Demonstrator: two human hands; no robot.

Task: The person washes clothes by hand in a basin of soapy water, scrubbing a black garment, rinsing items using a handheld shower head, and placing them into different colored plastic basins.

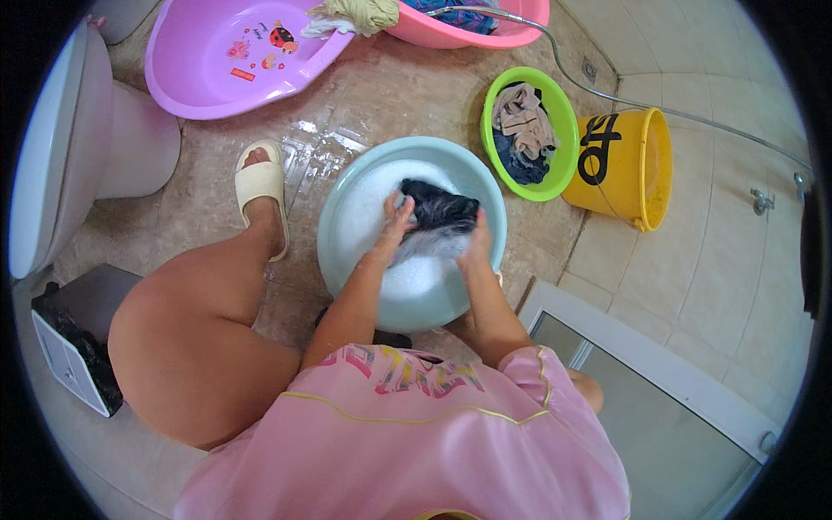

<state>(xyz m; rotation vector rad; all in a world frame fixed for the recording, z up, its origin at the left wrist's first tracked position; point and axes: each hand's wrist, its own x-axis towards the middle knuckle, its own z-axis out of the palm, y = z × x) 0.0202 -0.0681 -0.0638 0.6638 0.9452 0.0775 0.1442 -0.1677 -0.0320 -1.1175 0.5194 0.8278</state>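
Note:
A light blue basin (334, 251) of white suds (360, 204) stands on the floor in front of me. Over the suds a wet black garment (433, 206) is stretched between my hands, its lower part covered in foam; its exact kind does not show. My left hand (397, 224) grips the garment's left side, thumb and fingers bent around it. At the right edge my right hand (474, 244) holds the cloth too, slightly blurred and with its fingers partly hidden.
A green basin (565, 147) with beige and dark clothes (524, 121) sits beside a yellow bucket (656, 169). Farther off are a purple tub (195, 65) and a pink basin (520, 26) crossed by a shower hose (555, 52). A toilet (130, 143) and a bin (74, 347) stand left.

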